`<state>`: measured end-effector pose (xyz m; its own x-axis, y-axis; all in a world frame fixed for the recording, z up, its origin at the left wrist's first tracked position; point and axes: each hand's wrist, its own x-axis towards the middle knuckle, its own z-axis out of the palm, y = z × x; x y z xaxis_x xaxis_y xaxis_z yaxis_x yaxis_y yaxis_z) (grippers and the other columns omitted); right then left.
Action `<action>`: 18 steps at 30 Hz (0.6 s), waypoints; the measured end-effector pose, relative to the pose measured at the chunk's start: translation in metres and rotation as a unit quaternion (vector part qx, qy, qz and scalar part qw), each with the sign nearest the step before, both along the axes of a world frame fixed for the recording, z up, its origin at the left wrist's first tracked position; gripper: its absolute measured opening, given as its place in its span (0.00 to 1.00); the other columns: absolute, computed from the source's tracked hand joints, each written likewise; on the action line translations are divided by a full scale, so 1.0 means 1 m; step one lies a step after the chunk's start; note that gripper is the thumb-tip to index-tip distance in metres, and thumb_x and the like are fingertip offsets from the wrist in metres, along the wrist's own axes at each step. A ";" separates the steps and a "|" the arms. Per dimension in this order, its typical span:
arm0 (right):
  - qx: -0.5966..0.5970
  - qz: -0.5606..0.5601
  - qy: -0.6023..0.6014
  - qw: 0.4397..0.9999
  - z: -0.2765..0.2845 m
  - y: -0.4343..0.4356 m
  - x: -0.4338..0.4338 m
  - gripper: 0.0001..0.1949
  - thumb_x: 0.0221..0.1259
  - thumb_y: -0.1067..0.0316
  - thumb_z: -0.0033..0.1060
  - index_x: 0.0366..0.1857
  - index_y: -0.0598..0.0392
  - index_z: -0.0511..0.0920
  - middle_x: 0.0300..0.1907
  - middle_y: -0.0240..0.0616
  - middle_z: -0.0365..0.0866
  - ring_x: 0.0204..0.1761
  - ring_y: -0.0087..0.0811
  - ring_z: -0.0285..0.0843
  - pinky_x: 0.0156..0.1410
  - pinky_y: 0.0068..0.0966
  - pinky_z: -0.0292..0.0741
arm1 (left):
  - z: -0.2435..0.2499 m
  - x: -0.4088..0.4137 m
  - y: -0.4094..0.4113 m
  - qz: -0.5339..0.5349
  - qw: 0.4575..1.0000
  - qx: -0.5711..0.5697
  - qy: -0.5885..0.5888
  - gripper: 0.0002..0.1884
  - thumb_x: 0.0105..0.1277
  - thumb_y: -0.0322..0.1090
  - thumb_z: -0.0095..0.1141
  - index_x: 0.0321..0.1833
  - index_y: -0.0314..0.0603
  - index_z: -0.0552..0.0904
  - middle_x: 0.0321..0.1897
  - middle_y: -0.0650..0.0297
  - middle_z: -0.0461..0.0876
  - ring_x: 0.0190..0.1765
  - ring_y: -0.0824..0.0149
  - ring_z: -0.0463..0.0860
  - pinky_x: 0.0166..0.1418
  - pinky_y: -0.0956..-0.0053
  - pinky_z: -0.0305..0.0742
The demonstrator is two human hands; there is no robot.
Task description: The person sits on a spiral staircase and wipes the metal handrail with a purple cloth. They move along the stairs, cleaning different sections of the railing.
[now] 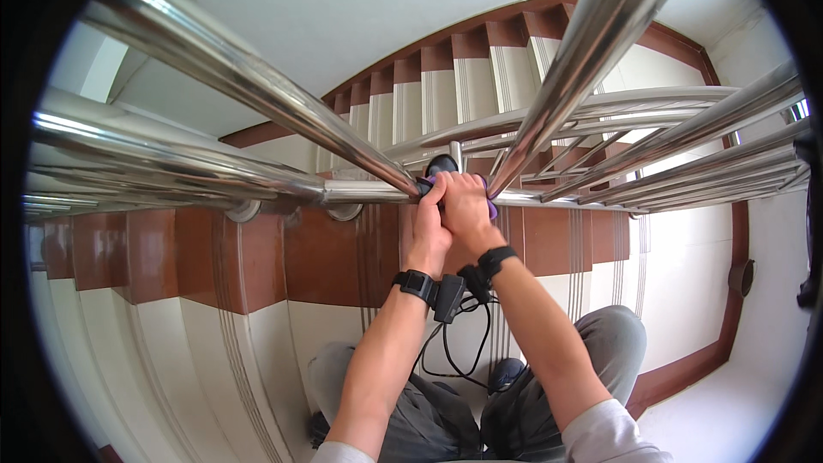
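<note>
Both my hands meet at the lower horizontal steel rail (366,191) of a stair balustrade, near the middle of the view. My left hand (432,225) presses against my right hand (466,206), and their fingers close over a purple cloth (492,206), which shows at the right hand's edge. The cloth lies against the rail between two slanting polished steel posts (270,77). A dark rounded object (442,166) shows just beyond the fingers; what it is cannot be told. Each wrist wears a black strap with a small black device (449,299) and cable.
Cream and brown stairs (443,87) run beyond the railing, and more steps (161,334) descend or rise at the left. Further steel bars (694,135) stand at the right. My bent knees (614,341) are close below. A white wall (765,360) borders the right.
</note>
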<state>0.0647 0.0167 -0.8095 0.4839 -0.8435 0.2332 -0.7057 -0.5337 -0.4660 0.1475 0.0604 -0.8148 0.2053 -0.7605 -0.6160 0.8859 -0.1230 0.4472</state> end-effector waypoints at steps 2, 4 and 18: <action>-0.092 -0.048 -0.045 0.994 -0.012 0.014 0.000 0.10 0.66 0.66 0.57 0.48 0.51 0.79 0.45 0.40 0.81 0.51 0.44 0.79 0.61 0.41 0.71 | 0.005 -0.002 0.000 -0.002 0.995 -0.004 -0.101 0.19 0.66 0.42 0.77 0.51 0.42 0.84 0.50 0.67 0.85 0.55 0.69 0.81 0.62 0.70 0.77; -0.119 -0.069 -0.062 0.988 -0.014 0.016 -0.002 0.12 0.67 0.66 0.54 0.51 0.51 0.78 0.46 0.40 0.79 0.52 0.44 0.77 0.61 0.41 0.69 | 0.016 -0.012 -0.001 0.008 0.992 0.014 -0.123 0.20 0.64 0.42 0.79 0.51 0.41 0.84 0.50 0.67 0.85 0.54 0.69 0.82 0.61 0.69 0.77; 0.031 -0.028 0.132 0.990 0.004 0.019 0.005 0.14 0.75 0.61 0.50 0.58 0.50 0.76 0.57 0.40 0.80 0.62 0.41 0.79 0.67 0.39 0.74 | -0.012 0.011 -0.005 0.001 0.994 0.089 -0.059 0.18 0.63 0.37 0.78 0.52 0.43 0.85 0.50 0.66 0.85 0.53 0.63 0.82 0.60 0.63 0.78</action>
